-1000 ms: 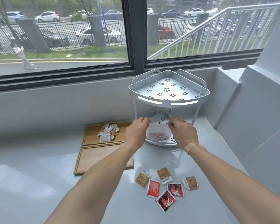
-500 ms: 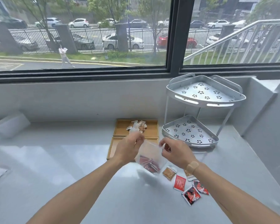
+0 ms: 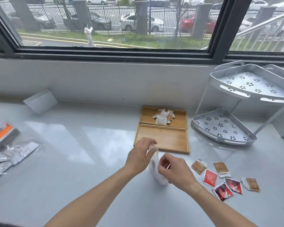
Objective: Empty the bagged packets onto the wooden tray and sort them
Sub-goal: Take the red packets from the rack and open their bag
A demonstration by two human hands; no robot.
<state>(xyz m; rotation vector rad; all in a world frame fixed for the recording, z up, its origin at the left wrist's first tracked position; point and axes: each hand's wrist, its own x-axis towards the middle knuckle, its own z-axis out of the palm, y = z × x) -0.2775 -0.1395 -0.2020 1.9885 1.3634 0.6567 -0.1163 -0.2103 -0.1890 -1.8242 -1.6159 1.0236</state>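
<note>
A small clear plastic bag [image 3: 155, 167] hangs between my two hands just in front of the near wooden tray [image 3: 164, 138]. My left hand [image 3: 140, 155] pinches its top edge. My right hand [image 3: 174, 171] pinches the bag's right side. What the bag holds is hidden by my hands. The far wooden tray [image 3: 181, 119] carries a pile of brown and white packets [image 3: 163, 117]. Several loose red, black and brown packets [image 3: 223, 177] lie on the white counter to the right of my right hand.
A two-tier metal corner rack [image 3: 236, 112] stands at the right by the wall. Silver foil packets [image 3: 11, 156] and an orange-marked bag [image 3: 2, 135] lie at the left edge. A white box [image 3: 40, 101] leans against the back wall under the window.
My hands lifted the bag off the rack's lower shelf and carried it left and toward me, down in front of the near tray. The view has swung left.
</note>
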